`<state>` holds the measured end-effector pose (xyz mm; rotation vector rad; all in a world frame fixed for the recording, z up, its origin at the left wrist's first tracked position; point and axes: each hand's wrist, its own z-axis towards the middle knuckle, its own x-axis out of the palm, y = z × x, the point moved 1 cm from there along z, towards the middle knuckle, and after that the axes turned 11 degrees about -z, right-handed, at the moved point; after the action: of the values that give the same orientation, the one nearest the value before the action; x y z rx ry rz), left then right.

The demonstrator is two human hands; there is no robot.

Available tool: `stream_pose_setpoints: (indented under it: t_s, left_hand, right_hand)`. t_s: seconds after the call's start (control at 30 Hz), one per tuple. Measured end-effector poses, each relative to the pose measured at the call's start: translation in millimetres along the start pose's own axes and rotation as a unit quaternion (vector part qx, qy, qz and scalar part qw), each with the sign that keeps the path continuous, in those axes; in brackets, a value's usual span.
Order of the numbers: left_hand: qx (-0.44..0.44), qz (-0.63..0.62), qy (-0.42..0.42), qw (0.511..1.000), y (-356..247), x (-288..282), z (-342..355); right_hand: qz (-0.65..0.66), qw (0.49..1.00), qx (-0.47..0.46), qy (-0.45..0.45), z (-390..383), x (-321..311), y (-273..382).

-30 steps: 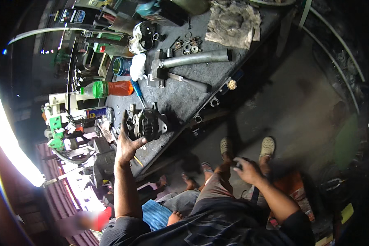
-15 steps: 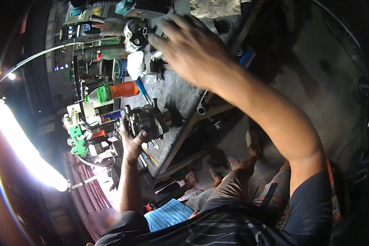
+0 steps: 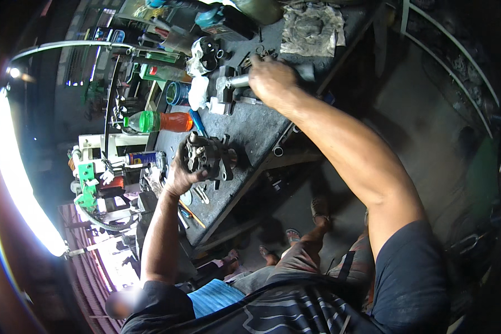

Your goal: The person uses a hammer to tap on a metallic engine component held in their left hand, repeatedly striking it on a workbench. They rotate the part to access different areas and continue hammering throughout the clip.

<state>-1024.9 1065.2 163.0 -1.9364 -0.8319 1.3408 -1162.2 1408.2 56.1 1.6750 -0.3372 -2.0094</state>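
My left hand grips a dark metal machine part, perhaps an alternator or pump, with a stub standing up at its top left. It is held over the near part of the bench. Farther off, my right hand reaches low over the bench, its fingers drawn together beside a few small dark metal pieces. A hammer-like tool has its blocky head left of that hand, and its pale shaft runs under the fingers. Whatever the fingertips hold is hidden.
A dark workbench carries a bottle of orange liquid, a white bundle, a spray can and a stained cloth. A wrench lies at its edge. Another person's foot shows below. A bright lamp glows at left.
My right hand has come down toward the bench and shifted right; its spread fingers are now drawn together. My left hand still holds the machine part. The whole view has shifted.
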Motion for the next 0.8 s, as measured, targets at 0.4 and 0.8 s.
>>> stream_pose_setpoints:
  t_s: [0.4, 0.8]
  left_hand:
    - [0.012, 0.019, 0.117, 0.993, 9.1, -48.5, 43.5]
    - [-0.014, 0.01, 0.109, 0.994, 14.1, -49.3, 41.1]
  right_hand:
    - [0.269, 0.954, 0.105, 0.083, -237.7, -69.0, -16.1]
    - [0.442, 0.883, 0.014, 0.158, -352.5, 22.5, 48.6]
